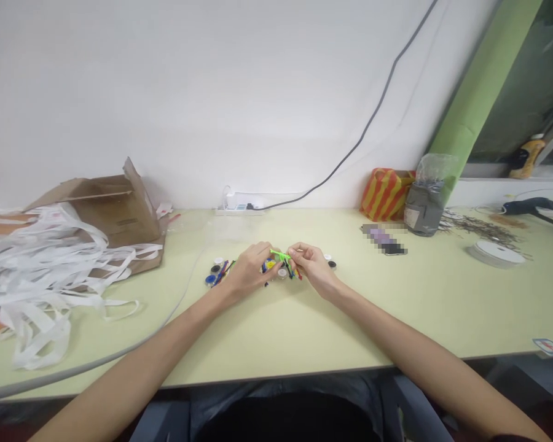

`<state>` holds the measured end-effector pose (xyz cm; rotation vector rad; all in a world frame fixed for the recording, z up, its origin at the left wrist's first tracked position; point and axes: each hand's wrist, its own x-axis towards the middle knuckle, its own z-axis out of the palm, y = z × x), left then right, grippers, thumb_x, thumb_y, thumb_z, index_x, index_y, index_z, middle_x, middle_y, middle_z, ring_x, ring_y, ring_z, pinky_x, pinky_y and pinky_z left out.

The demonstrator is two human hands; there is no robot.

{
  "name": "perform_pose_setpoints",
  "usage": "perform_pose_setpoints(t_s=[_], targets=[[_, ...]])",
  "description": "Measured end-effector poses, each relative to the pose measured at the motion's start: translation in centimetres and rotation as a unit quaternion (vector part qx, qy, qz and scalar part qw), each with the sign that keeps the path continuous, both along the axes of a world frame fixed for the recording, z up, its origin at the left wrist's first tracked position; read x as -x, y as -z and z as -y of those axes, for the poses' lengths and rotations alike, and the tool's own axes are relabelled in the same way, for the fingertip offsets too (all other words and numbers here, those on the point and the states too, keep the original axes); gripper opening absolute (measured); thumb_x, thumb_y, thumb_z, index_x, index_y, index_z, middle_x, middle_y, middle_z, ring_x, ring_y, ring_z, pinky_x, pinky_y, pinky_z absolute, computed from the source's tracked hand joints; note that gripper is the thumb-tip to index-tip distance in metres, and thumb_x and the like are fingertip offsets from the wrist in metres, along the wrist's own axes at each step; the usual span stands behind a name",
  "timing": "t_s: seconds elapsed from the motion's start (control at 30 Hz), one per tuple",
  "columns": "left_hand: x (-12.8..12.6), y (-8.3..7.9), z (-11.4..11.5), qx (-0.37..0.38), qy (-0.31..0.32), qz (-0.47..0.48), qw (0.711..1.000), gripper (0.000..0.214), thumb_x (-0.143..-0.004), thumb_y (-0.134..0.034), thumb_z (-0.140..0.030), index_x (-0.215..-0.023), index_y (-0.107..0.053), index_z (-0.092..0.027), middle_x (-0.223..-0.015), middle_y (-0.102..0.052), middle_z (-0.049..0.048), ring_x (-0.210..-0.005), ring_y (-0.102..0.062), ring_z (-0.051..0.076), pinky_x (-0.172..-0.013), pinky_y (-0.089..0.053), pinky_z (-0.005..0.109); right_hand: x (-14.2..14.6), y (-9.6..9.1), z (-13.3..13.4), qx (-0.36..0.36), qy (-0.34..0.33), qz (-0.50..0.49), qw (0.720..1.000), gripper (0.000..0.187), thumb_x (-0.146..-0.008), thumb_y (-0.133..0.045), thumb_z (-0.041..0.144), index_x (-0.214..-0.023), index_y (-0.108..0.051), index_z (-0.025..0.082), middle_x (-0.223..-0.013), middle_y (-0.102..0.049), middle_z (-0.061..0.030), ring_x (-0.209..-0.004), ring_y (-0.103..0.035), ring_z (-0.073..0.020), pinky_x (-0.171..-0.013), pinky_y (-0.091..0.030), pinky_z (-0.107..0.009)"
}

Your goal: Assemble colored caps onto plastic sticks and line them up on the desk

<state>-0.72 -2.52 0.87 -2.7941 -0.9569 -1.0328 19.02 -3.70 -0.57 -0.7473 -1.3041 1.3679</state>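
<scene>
Just above the table, a small bright green plastic piece (282, 255) with thin arms spans the space between my two hands. My right hand (317, 268) pinches its right end between thumb and fingertips. My left hand (250, 268) is closed around its left side, the fingers curled and partly hidden. Beneath and between the hands lie small coloured parts, including a yellow piece (270, 264) and a clear round piece (282, 273). Left of my left hand are a blue disc (211, 280) and a black disc (215, 269). Another black disc (332, 264) rests by my right hand.
White straps (50, 264) pile up at the left before an open cardboard box (120, 215). A power strip (239, 209) sits against the wall. To the right are a striped bag (383, 195), a grey bag (423, 209), a blurred phone-like object (383, 239) and a white reel (496, 253).
</scene>
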Motion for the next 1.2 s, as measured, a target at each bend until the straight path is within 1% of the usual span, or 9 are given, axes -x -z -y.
perform_pose_setpoints(t_s=[0.13, 0.23, 0.33, 0.57, 0.67, 0.77, 0.97, 1.07, 1.2], targets=[[-0.4, 0.1, 0.2, 0.027, 0.004, 0.007, 1.0, 0.016, -0.097, -0.051, -0.032, -0.097, -0.062, -0.02, -0.087, -0.062, 0.0057, -0.081, -0.058, 0.019, -0.075, -0.046, 0.034, 0.1, 0.2, 0.2, -0.006, 0.0, 0.008, 1.0, 0.043, -0.076, -0.075, 0.059, -0.087, -0.059, 0.02, -0.058, -0.057, 0.0042, -0.046, -0.044, -0.0092, -0.043, -0.028, -0.022], [-0.5, 0.2, 0.3, 0.053, 0.009, 0.027, 0.998, 0.017, -0.097, -0.052, -0.034, -0.095, -0.062, -0.021, -0.085, -0.062, 0.0039, -0.078, -0.058, 0.018, -0.073, -0.046, 0.032, 0.1, 0.2, 0.3, -0.019, -0.002, 0.018, 1.0, 0.043, -0.079, -0.073, 0.06, -0.088, -0.059, 0.02, -0.057, -0.057, 0.0043, -0.047, -0.045, -0.009, -0.044, -0.03, -0.022], [-0.6, 0.2, 0.5, 0.083, 0.009, 0.053, 0.995, 0.017, -0.096, -0.053, -0.036, -0.098, -0.061, -0.022, -0.086, -0.064, 0.0026, -0.079, -0.059, 0.016, -0.072, -0.047, 0.03, 0.0, 0.2, 0.2, -0.022, 0.003, 0.033, 0.999, 0.044, -0.078, -0.072, 0.061, -0.088, -0.058, 0.021, -0.059, -0.059, 0.0036, -0.049, -0.049, -0.0102, -0.045, -0.031, -0.022], [-1.1, -0.5, 1.6, 0.146, 0.0, 0.117, 0.982, 0.018, -0.095, -0.055, -0.037, -0.098, -0.064, -0.021, -0.084, -0.065, 0.0005, -0.075, -0.059, 0.014, -0.069, -0.047, 0.027, 0.1, 0.2, 0.3, -0.079, 0.011, 0.06, 0.995, 0.05, -0.083, -0.062, 0.068, -0.072, -0.054, 0.021, -0.056, -0.052, 0.0028, -0.05, -0.045, -0.0109, -0.049, -0.035, -0.025], [-1.4, -0.7, 1.8, 0.173, 0.004, 0.135, 0.976, 0.022, -0.095, -0.055, -0.04, -0.098, -0.065, -0.02, -0.082, -0.065, 0.0007, -0.073, -0.058, 0.014, -0.067, -0.048, 0.027, 0.1, 0.2, 0.2, -0.094, 0.018, 0.074, 0.993, 0.053, -0.084, -0.059, 0.071, -0.069, -0.052, 0.021, -0.055, -0.05, 0.0029, -0.05, -0.044, -0.0107, -0.049, -0.035, -0.025], [-1.5, -0.7, 1.9, 0.194, 0.006, 0.145, 0.97, 0.025, -0.095, -0.055, -0.041, -0.099, -0.065, -0.019, -0.082, -0.065, 0.0007, -0.072, -0.058, 0.013, -0.067, -0.048, 0.025, 0.1, 0.3, 0.0, -0.09, 0.024, 0.074, 0.993, 0.054, -0.082, -0.061, 0.071, -0.07, -0.052, 0.02, -0.056, -0.05, 0.0033, -0.05, -0.045, -0.01, -0.048, -0.035, -0.024], [-1.1, -0.5, 1.5, 0.175, -0.008, 0.141, 0.974, 0.02, -0.094, -0.056, -0.036, -0.099, -0.064, -0.018, -0.078, -0.064, -0.0008, -0.07, -0.056, 0.012, -0.067, -0.046, 0.025, 0.1, 0.3, 0.1, -0.084, 0.017, 0.074, 0.994, 0.05, -0.083, -0.063, 0.067, -0.074, -0.054, 0.019, -0.059, -0.052, 0.0038, -0.05, -0.047, -0.0093, -0.047, -0.033, -0.023], [-0.9, -0.3, 1.2, 0.17, -0.005, 0.134, 0.976, 0.02, -0.094, -0.057, -0.037, -0.099, -0.064, -0.018, -0.079, -0.063, -0.0008, -0.07, -0.057, 0.012, -0.067, -0.046, 0.025, 0.1, 0.1, 0.4, -0.066, 0.006, 0.074, 0.995, 0.049, -0.083, -0.064, 0.065, -0.074, -0.054, 0.018, -0.061, -0.053, 0.0032, -0.052, -0.048, -0.0094, -0.048, -0.032, -0.024], [-0.8, -0.2, 1.2, 0.17, -0.001, 0.133, 0.976, 0.023, -0.094, -0.055, -0.038, -0.101, -0.064, -0.018, -0.08, -0.064, 0.0004, -0.069, -0.057, 0.012, -0.062, -0.048, 0.024, 0.1, -0.1, 0.7, -0.041, -0.009, 0.077, 0.996, 0.048, -0.084, -0.064, 0.063, -0.072, -0.055, 0.017, -0.062, -0.053, 0.0028, -0.053, -0.047, -0.0089, -0.052, -0.034, -0.024]])
